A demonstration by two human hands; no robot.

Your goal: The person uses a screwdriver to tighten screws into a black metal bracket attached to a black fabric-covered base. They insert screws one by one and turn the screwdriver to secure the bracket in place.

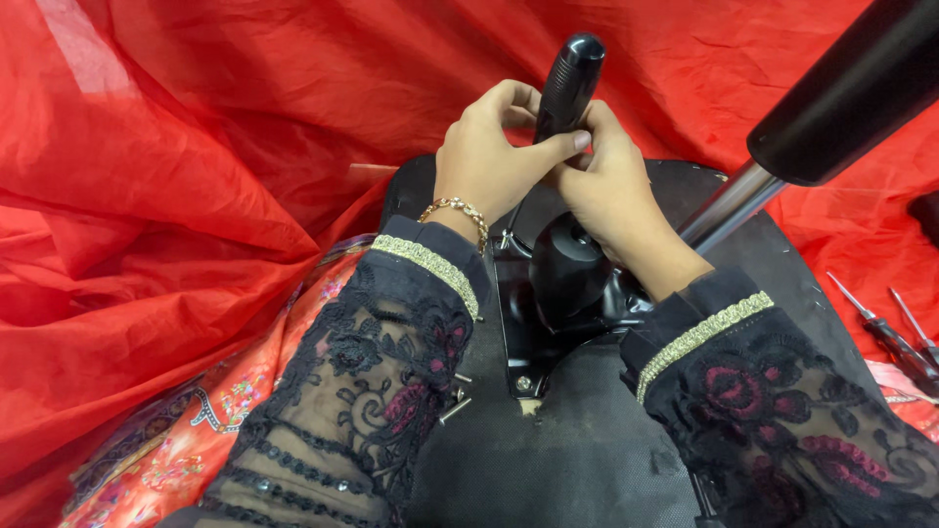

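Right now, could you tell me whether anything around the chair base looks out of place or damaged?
Yes: loose screws lie scattered on the black seat underside beside the left sleeve, and the fabric looks torn just below the metal plate. Both hands grip the black lever handle.

The lever handle [567, 83] stands between the left hand [489, 161] and right hand [611, 186], rising above them. The metal mechanism [567, 293] sits just below both hands on the seat underside [548, 450]. Loose screws [455, 396] lie below the left hand; screwdrivers [895, 337] lie well right of the right hand.
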